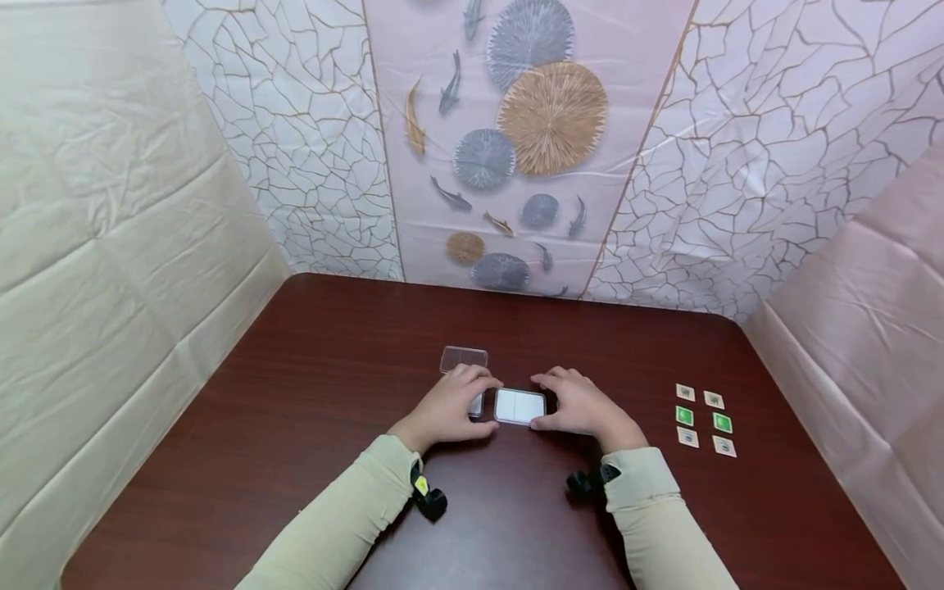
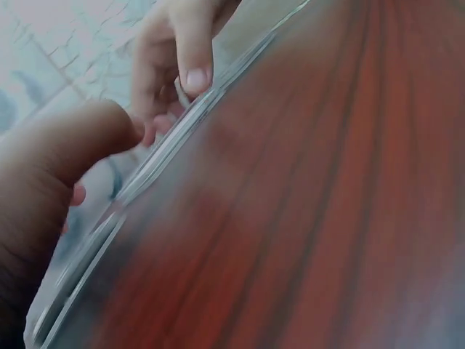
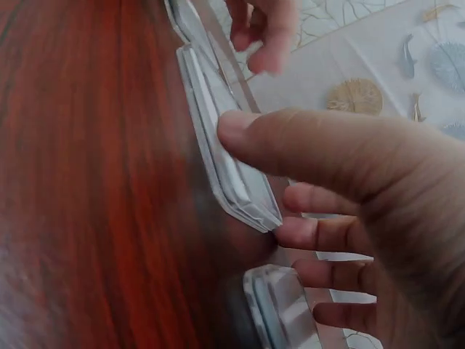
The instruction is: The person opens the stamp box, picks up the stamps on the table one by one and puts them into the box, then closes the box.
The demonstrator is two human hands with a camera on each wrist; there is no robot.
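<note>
A flat clear plastic case point(image 1: 519, 407) with white contents lies on the table between the two hands. My right hand point(image 1: 578, 403) holds its right end, thumb at the near edge and fingers at the far side; in the right wrist view the thumb point(image 3: 240, 134) lies against the case point(image 3: 218, 145). At the left end, my left hand point(image 1: 451, 407) has thumb and fingers spread apart, with nothing gripped. Under its palm, partly hidden, is a second clear case point(image 1: 477, 405). Just beyond the left fingers lies a clear rectangular lid point(image 1: 463, 356).
Several small square tiles stand in two columns on the right side of the table, among them a green tile point(image 1: 684, 415) and a beige tile point(image 1: 724, 447). Another clear case point(image 3: 280, 309) shows below the right fingers. A patterned cloth point(image 1: 516, 205) hangs behind the dark wooden table point(image 1: 310, 393).
</note>
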